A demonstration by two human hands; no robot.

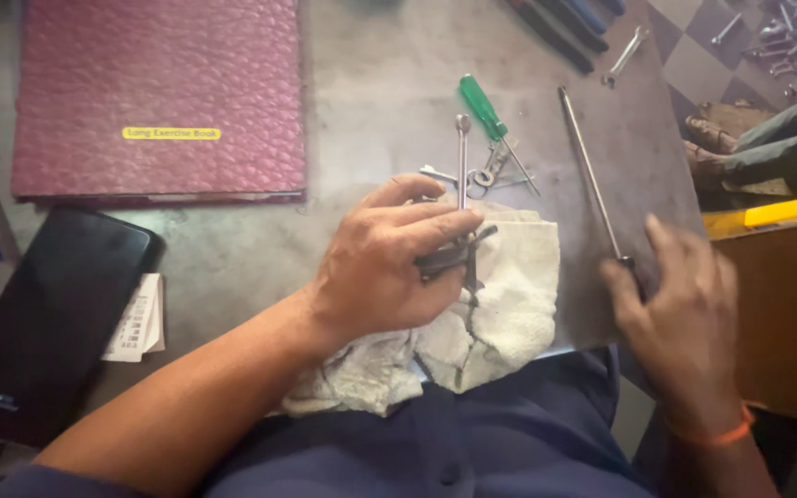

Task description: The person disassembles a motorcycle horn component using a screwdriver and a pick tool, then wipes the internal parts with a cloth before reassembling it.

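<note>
Left hand (389,263) lies palm-down on a white rag (500,295) at the near edge of the grey table (362,83), fingers curled loosely over a dark metal part (449,258) that pokes out from under the fingertips; a thin metal rod (462,157) stands up out of that spot toward the far side. Whether the fingers actually pinch the part, cannot tell. Right hand (680,304) is at the table's right edge, fingers bent around the handle end of a long thin screwdriver (590,180), shaft running away across the table. Just beyond the rag: green-handled screwdriver (483,109) and a small pile of metal bits (481,175). Far left, a maroon notebook (159,97); below it a black phone (48,323) on a paper slip (140,318). Top right, a spanner (624,57).
</note>
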